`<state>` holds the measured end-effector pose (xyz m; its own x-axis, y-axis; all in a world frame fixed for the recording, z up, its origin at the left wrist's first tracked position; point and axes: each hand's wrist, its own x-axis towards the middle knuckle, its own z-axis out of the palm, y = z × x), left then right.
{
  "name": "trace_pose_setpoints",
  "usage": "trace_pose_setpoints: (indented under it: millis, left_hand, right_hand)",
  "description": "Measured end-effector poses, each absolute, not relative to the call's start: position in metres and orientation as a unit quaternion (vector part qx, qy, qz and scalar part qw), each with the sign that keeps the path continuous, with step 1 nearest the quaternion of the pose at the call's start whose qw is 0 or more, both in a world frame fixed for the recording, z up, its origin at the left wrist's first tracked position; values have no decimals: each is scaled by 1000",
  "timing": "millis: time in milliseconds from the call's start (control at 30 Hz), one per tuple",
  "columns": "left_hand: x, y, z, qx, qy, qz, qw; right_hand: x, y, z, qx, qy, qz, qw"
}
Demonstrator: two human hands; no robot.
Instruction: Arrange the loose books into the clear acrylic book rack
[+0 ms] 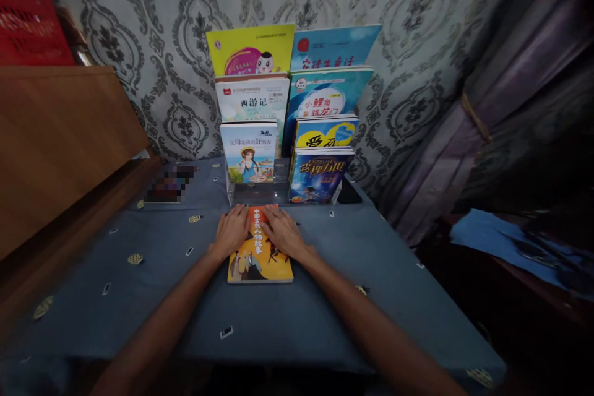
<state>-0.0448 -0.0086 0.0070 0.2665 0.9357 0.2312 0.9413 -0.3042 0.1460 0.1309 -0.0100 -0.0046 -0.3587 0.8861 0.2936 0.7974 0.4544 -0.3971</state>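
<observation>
An orange-yellow book (260, 266) lies flat on the table, its cover facing up, with Chinese characters and drawn figures on it. My left hand (233, 226) rests on its upper left side, fingers stretched out. On the upper right side lies my right hand (281, 230), its fingers also extended and flat on the cover. Just beyond stands a clear book stand (260, 193) with books upright in two columns. A pale blue book (250, 154) is at the front left of it, and a dark blue book (319, 176) at the front right.
Grey-blue cloth covers the table (185, 297). A pixelated flat item (171, 184) lies at the back left, a dark phone-like object (349, 192) right of the stand. A wooden cabinet (65, 136) borders the left, a curtain (436, 154) the right. Patterned wall stands behind.
</observation>
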Motion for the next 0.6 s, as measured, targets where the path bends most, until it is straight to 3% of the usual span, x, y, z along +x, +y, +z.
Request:
trace_pose_setpoints:
  millis: [167,400,600]
  left_hand:
    - [-46,-9,8,-796,-590,-135,-8]
    - [-46,-11,6,-795,-590,-142,-11]
    - [-45,-11,6,-796,-591,-127,15]
  right_hand:
    - [140,-3,-9,-527,-802,117,257]
    - [145,11,-23,-515,-759,157,366]
    - [144,7,-23,-539,-741,132,378]
